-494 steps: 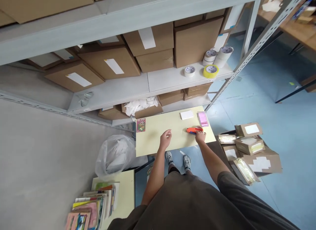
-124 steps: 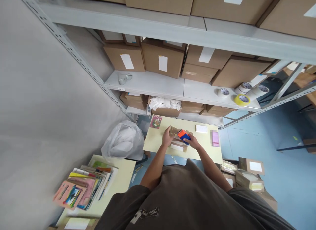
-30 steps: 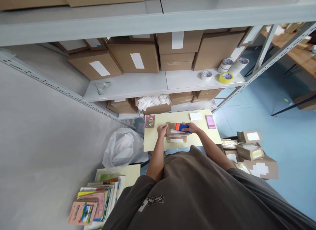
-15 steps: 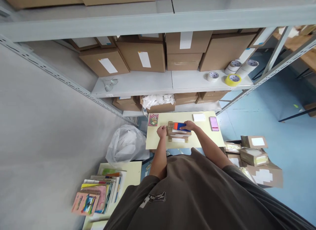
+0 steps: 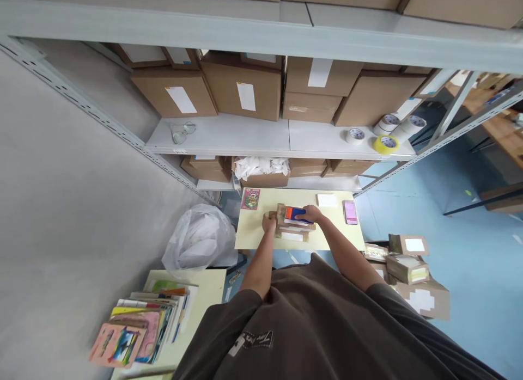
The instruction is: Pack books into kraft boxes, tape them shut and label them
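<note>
A small brown cardboard box (image 5: 291, 229) with white patches lies on the pale yellow table (image 5: 251, 238) in front of me. My right hand (image 5: 312, 214) is closed around a flat blue-and-orange item (image 5: 295, 213), held on or just above the top of the box. Its kind is too small to tell. At the box's left end, my left hand (image 5: 268, 223) has its fingers bent in against a brown strip or flap; what they grip is mostly hidden. A colourful pink booklet (image 5: 250, 198) lies at the table's far left corner.
Beyond the table, grey shelves (image 5: 229, 132) hold cartons, tape rolls (image 5: 385, 144) and glasses (image 5: 182, 132). White cards (image 5: 326, 200) and a pink-screened phone (image 5: 350, 212) lie right. A filled plastic bag (image 5: 200, 238) and stacked books (image 5: 143, 325) are left; boxes (image 5: 420, 293) are piled right.
My left hand has moved down and in closer against the box's left end. My right hand still holds the blue-and-orange item over the box. The whole view has shifted slightly.
</note>
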